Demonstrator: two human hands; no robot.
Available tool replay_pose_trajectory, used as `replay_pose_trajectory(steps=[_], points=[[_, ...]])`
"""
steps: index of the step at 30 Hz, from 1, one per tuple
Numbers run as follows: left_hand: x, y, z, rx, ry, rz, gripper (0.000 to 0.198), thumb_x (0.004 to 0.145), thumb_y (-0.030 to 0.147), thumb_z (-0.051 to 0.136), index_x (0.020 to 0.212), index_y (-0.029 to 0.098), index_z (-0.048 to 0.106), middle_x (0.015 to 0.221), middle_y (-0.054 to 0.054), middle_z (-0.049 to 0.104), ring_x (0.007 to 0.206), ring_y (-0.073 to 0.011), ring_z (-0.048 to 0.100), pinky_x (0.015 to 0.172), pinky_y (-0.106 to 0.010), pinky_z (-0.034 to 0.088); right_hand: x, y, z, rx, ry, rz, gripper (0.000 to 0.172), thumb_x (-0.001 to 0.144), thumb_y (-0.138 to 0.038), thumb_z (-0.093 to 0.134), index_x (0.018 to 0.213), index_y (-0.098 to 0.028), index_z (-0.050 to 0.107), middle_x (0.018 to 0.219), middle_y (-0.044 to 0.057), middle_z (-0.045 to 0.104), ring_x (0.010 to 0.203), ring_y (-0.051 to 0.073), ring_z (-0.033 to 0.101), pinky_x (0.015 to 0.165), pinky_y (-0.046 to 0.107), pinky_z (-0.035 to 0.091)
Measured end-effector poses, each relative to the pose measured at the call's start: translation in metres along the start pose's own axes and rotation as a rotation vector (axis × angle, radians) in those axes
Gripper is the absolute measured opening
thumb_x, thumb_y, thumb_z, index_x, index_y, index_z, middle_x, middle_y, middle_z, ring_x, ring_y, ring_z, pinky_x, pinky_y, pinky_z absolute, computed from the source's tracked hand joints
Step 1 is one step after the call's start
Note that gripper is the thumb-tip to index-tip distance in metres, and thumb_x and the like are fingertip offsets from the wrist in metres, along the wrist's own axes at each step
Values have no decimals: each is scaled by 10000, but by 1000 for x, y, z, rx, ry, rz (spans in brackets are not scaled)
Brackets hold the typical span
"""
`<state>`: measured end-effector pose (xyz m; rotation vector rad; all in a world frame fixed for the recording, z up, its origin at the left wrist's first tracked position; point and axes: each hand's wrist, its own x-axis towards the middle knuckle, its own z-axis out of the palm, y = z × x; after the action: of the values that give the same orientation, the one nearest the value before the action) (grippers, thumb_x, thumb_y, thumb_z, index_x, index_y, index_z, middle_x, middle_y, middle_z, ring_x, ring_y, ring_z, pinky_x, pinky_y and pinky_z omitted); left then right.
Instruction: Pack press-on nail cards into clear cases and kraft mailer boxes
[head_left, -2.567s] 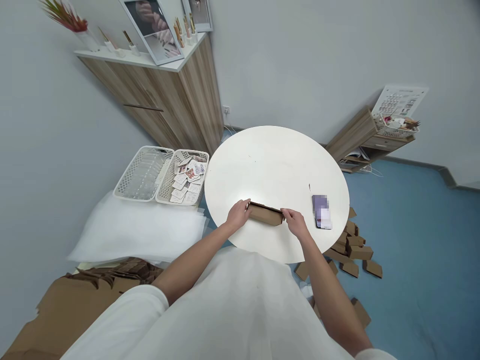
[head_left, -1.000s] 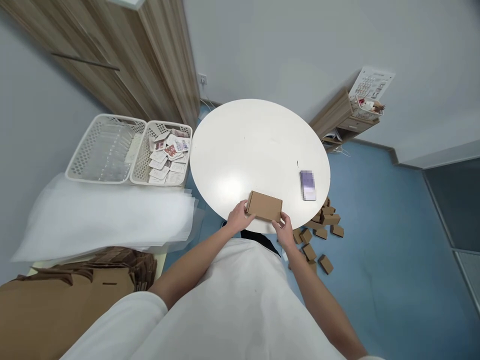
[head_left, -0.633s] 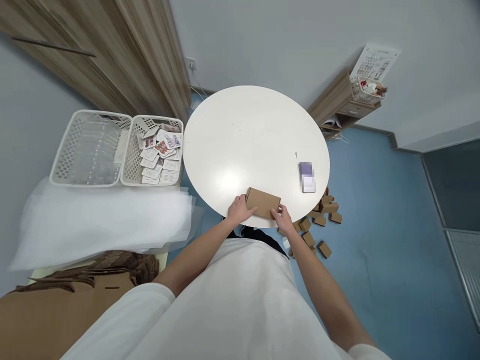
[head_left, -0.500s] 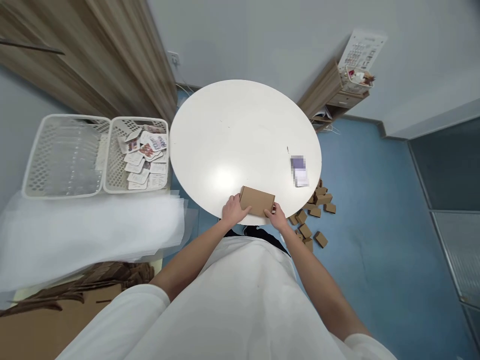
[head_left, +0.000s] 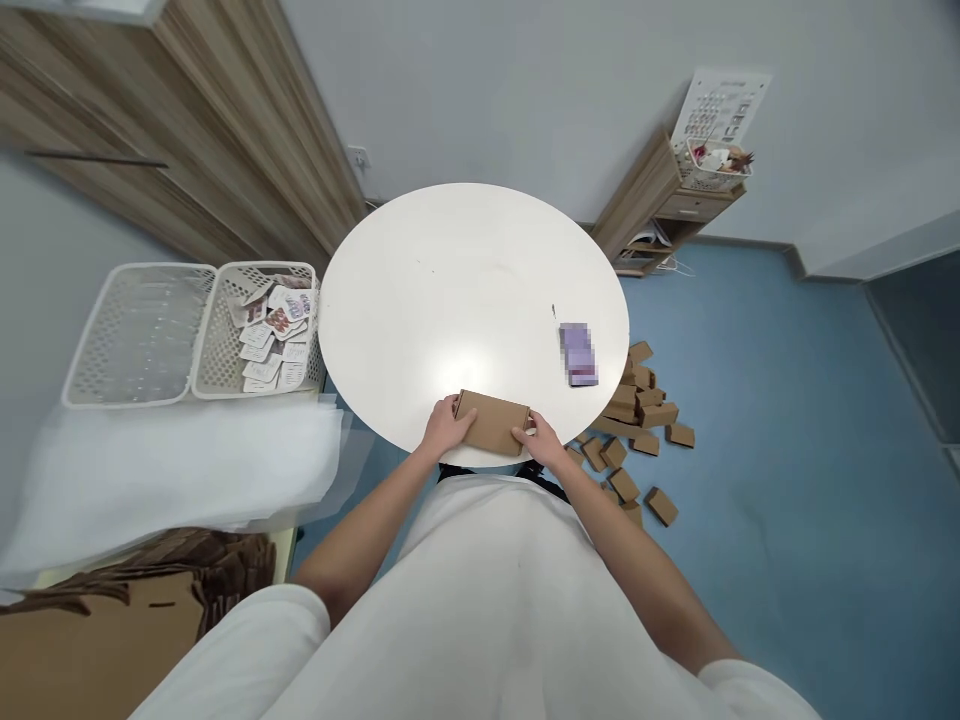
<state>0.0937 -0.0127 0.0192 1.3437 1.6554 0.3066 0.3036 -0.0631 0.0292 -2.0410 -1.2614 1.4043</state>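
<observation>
A small brown cardboard box (head_left: 493,424) with its lid closed is at the near edge of the white oval table (head_left: 465,270). My left hand (head_left: 447,427) grips its left end, thumb across the top. On the right end, my right hand (head_left: 540,438) holds the box with the thumb on top and the fingers behind the edge. The undersides of the fingers are hidden by the box.
A blurred purple item (head_left: 577,352) lies on the table's right side. Several cardboard boxes (head_left: 622,485) are scattered on the floor at right. At left stand a white basket of packets (head_left: 217,375), a basket of clear plastic (head_left: 112,395), white sheets (head_left: 195,450) and flattened cardboard (head_left: 97,640).
The view has shifted, so the table and box appear a little lower and further left. Both hands keep their hold on the box.
</observation>
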Motion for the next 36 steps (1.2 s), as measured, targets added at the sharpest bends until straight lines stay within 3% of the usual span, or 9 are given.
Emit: replay_pose_trajectory(steps=[2, 5, 11, 17, 23, 26, 29, 32, 36], points=[[-5, 18, 13, -40, 20, 5, 571, 729, 522, 535, 1184, 188, 445, 1127, -111, 518, 991, -222, 529, 787, -306, 423, -2, 7, -21, -11, 31, -35, 530, 734, -396, 538, 1222, -217, 434, 990, 36, 582, 673, 118, 559, 686, 277, 436], [-14, 58, 48, -108, -31, -7, 602, 729, 556, 529, 1191, 180, 431, 1068, -108, 550, 912, -198, 561, 745, -292, 440, -12, 31, -73, -37, 138, -72, 525, 752, -451, 496, 1219, -219, 439, 982, 39, 567, 647, 121, 547, 652, 280, 430], [-24, 152, 160, -152, -410, 42, 712, 675, 566, 603, 1249, 196, 403, 1101, -127, 548, 886, -196, 571, 672, -272, 475, -46, 125, -177, -53, 418, 25, 507, 761, -467, 467, 1200, -214, 476, 960, 63, 562, 780, 178, 547, 692, 302, 426], [-15, 209, 275, -41, -614, 36, 724, 617, 520, 684, 1207, 167, 456, 1167, -154, 542, 963, -245, 569, 754, -316, 482, -76, 217, -223, 44, 503, 259, 481, 757, -485, 453, 1152, -217, 511, 958, 77, 588, 790, 204, 567, 659, 309, 436], [-5, 247, 356, -88, -720, 119, 655, 631, 367, 727, 1189, 155, 458, 1187, -157, 549, 1058, -247, 538, 891, -354, 430, -83, 262, -263, 294, 605, 256, 510, 753, -456, 482, 1202, -213, 474, 1060, 89, 607, 938, 226, 577, 789, 359, 452], [-3, 271, 376, -117, -761, 234, 635, 661, 324, 707, 1218, 173, 442, 1233, -147, 521, 1118, -257, 500, 945, -388, 388, -81, 267, -286, 464, 720, 167, 635, 751, -426, 500, 1326, -223, 321, 1263, 94, 494, 1085, 220, 526, 865, 348, 439], [-1, 288, 381, -90, -764, 353, 655, 679, 345, 684, 1255, 186, 414, 1296, -138, 466, 1194, -270, 431, 991, -414, 339, -78, 267, -299, 552, 798, 162, 785, 731, -421, 528, 1393, -224, 154, 1426, 89, 283, 1219, 232, 413, 925, 338, 409], [-1, 288, 373, -2, -723, 405, 707, 658, 379, 692, 1271, 181, 402, 1345, -139, 409, 1242, -277, 372, 1027, -413, 295, -78, 270, -297, 563, 807, 259, 860, 712, -431, 545, 1407, -202, 92, 1460, 116, 183, 1215, 252, 418, 929, 348, 407], [-6, 263, 342, 45, -704, 353, 654, 660, 398, 688, 1227, 169, 454, 1322, -152, 434, 1208, -287, 416, 994, -416, 342, -78, 273, -273, 473, 700, 336, 824, 702, -443, 545, 1392, -181, 178, 1409, 154, 299, 1080, 251, 539, 902, 359, 417]])
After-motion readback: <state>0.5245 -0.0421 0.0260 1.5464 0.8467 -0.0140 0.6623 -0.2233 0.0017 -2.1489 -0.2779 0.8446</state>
